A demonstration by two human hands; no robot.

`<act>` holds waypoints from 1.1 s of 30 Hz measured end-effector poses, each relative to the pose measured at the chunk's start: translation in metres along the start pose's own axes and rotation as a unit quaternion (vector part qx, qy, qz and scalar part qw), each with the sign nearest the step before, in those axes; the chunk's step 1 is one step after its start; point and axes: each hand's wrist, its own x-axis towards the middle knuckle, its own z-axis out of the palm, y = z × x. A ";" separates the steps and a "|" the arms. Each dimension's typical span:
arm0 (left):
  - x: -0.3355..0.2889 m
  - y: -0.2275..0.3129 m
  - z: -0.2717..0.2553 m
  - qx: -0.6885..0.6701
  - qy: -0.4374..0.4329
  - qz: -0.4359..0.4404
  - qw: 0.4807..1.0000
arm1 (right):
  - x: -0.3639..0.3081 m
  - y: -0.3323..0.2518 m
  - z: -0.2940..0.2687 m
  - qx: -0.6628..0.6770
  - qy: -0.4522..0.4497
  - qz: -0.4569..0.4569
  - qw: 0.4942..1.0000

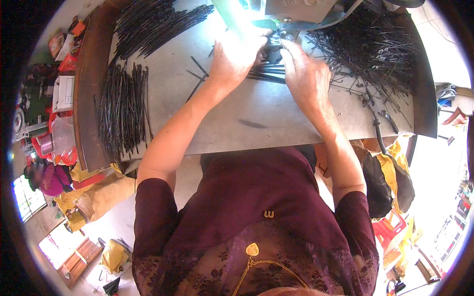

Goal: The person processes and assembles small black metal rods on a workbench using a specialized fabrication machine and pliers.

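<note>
Both hands meet under a bright lamp at the head of a bench machine [298, 12]. My left hand [234, 56] has its fingers closed at the machine's working point, and glare washes out part of it. Opposite it, my right hand [305, 71] pinches with thumb and forefinger beside the same metal part [275, 39]. What either hand grips is too small and hidden to name. Several thin black strips [269, 74] lie between the hands on the grey metal table [212, 128]. A few loose strips cross near my left wrist.
Black strips lie in neat bundles at the left [123, 108] and far left [158, 27]. A tangled heap of strips with small shiny ends [370, 54] fills the right. Raised side walls edge the table. A black-handled tool [377, 128] hangs over the front right edge.
</note>
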 end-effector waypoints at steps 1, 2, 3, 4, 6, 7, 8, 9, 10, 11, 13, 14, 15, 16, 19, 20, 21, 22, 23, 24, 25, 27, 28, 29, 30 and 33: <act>0.000 0.003 -0.001 -0.002 -0.002 -0.003 1.000 | 0.000 -0.001 0.000 -0.003 0.002 0.000 1.000; 0.000 0.005 -0.001 -0.003 -0.003 -0.006 1.000 | 0.000 -0.001 0.000 -0.006 0.004 0.000 1.000; 0.000 0.005 -0.001 -0.004 -0.003 -0.006 1.000 | 0.000 -0.001 -0.001 -0.006 0.004 0.001 1.000; -0.001 0.005 -0.001 -0.006 -0.005 -0.012 1.000 | 0.000 -0.001 -0.001 -0.005 0.005 -0.001 1.000; 0.000 0.005 0.000 -0.007 -0.008 -0.018 1.000 | 0.000 0.000 -0.002 -0.003 0.006 -0.002 1.000; 0.000 0.004 0.000 -0.008 -0.008 -0.019 1.000 | 0.000 0.000 -0.001 -0.004 0.007 -0.004 1.000; 0.000 0.003 -0.001 -0.010 -0.008 -0.019 1.000 | 0.001 0.000 -0.001 -0.005 0.008 -0.006 1.000; 0.000 0.003 -0.001 -0.010 -0.008 -0.019 1.000 | 0.001 0.000 -0.001 -0.005 0.008 -0.006 1.000; 0.000 0.004 0.000 -0.021 -0.007 -0.034 0.999 | 0.003 0.000 -0.001 -0.003 -0.001 0.000 1.000; 0.000 0.004 0.001 -0.032 -0.006 -0.048 0.998 | 0.003 0.000 -0.001 -0.001 -0.009 0.007 1.000; -0.001 0.004 0.002 -0.095 -0.009 -0.074 0.993 | 0.004 -0.003 -0.001 -0.007 -0.015 0.015 1.000; -0.001 0.004 0.002 -0.158 -0.012 -0.100 0.982 | 0.004 -0.004 -0.002 -0.012 -0.020 0.023 0.999; 0.001 0.003 0.001 -0.157 -0.011 -0.098 0.983 | 0.005 -0.005 -0.002 -0.012 -0.019 0.022 1.000; 0.001 0.002 -0.001 -0.171 -0.029 -0.147 0.974 | 0.004 -0.004 -0.001 -0.016 -0.026 0.024 0.999; 0.003 -0.002 -0.006 0.036 -0.024 -0.025 0.999 | 0.017 -0.006 -0.010 -0.036 -0.076 0.012 0.996; 0.005 -0.004 -0.009 0.254 -0.002 0.143 0.957 | 0.026 -0.008 -0.016 -0.053 -0.119 -0.001 0.992; 0.006 -0.005 -0.013 0.455 0.017 0.297 0.839 | 0.031 -0.007 -0.023 -0.053 -0.153 -0.013 0.987; 0.007 -0.008 -0.013 0.313 0.014 0.248 0.917 | 0.029 -0.007 -0.022 -0.035 -0.132 -0.011 0.991; 0.008 0.000 -0.007 0.183 0.027 0.201 0.962 | 0.024 -0.004 -0.021 -0.017 -0.111 -0.005 0.994; 0.011 0.001 -0.007 0.177 0.021 0.197 0.964 | 0.020 -0.001 -0.019 -0.007 -0.110 -0.018 0.994; 0.011 0.001 -0.008 0.170 0.017 0.192 0.966 | 0.016 0.002 -0.017 0.028 -0.079 -0.008 0.996; 0.008 -0.002 -0.005 0.156 0.057 0.228 0.959 | 0.013 -0.002 -0.018 0.124 -0.075 0.047 0.988; 0.006 0.001 -0.005 0.149 0.043 0.188 0.970 | 0.016 -0.002 -0.021 0.134 -0.089 0.068 0.985; 0.004 0.003 -0.007 0.156 0.048 0.186 0.969 | 0.018 -0.004 -0.024 0.143 -0.102 0.089 0.980; 0.002 0.006 -0.008 -0.037 -0.011 0.073 0.997 | 0.017 -0.010 -0.027 0.148 -0.104 0.084 0.980; 0.000 0.022 -0.015 -0.291 -0.104 -0.127 0.943 | 0.014 -0.021 -0.033 0.146 -0.136 0.081 0.976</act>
